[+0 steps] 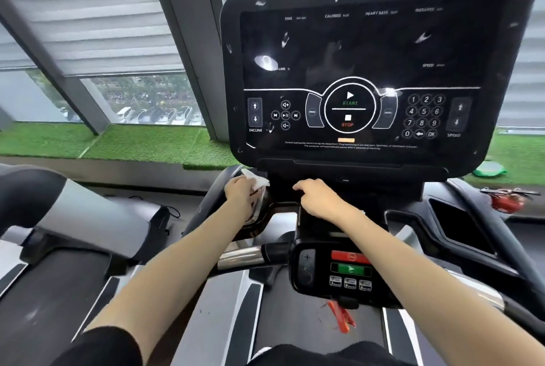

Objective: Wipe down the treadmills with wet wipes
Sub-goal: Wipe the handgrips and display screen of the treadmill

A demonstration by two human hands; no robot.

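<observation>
Two hands are up at the console (368, 50) of the treadmill (289, 330), apart from each other. The left hand (240, 191) clutches a crumpled white wet wipe (257, 180) over the glossy dark tray (262, 225) by the console's lower left corner. The right hand (317, 197) lies knuckles-up on the dark housing (354, 188) under the console's middle, fingers bent; whether it grips anything I cannot tell. Nearer the person, a small control panel (336, 271) shows red and green buttons, and an orange safety clip (342, 318) hangs below it.
</observation>
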